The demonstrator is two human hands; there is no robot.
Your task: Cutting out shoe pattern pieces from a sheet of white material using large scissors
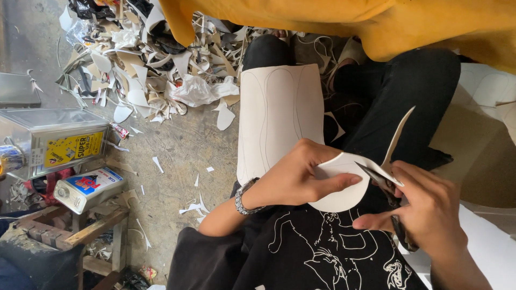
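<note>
Sheet: a white sheet (279, 115) with pencilled outlines lies over the person's lap, its near end curled up between both hands.
Left hand: the left hand (295, 180) pinches the curled edge.
Right hand: the right hand (430, 215) grips scissors (384, 182), blades on the sheet.
Strip: a cut sliver (398, 137) stands up.
Around: scraps (145, 59) litter the floor; two tin cans (59, 139) sit nearby.

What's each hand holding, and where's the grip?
Left hand pinches the white sheet at its curved cut edge; right hand holds scissors by the handles.
</note>
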